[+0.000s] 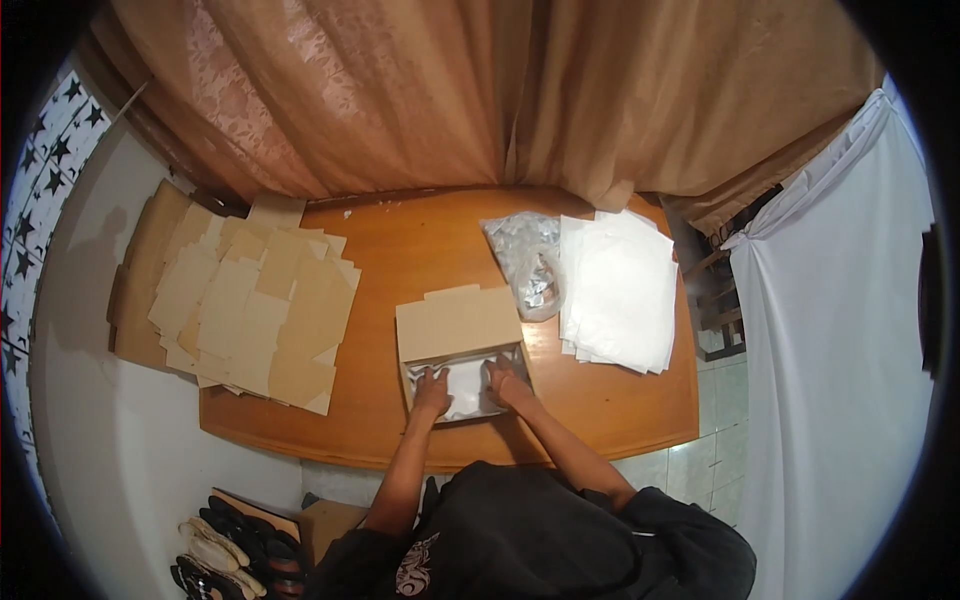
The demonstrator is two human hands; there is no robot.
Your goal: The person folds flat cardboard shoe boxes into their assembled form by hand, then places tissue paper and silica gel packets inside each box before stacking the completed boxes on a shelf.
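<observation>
An open cardboard box [460, 325] stands near the front edge of the table, its lid raised on the far side. White paper [463, 385] lines the inside of the box. My left hand [432, 391] reaches in at the left, fingers stretched forward onto the paper and thumb apart. At the right side of the box, my right hand [508, 385] presses on the paper with its fingers apart. Both hands appear to hold nothing, though some fingertips are hard to make out.
Flat cardboard pieces [255, 310] lie piled at the table's left. Behind the box rests a clear plastic bag [530, 255] with silvery contents, beside a stack of white paper sheets [620, 290]. Brown curtains [400, 100] hang along the back edge. Shoes [235, 545] sit on the floor, lower left.
</observation>
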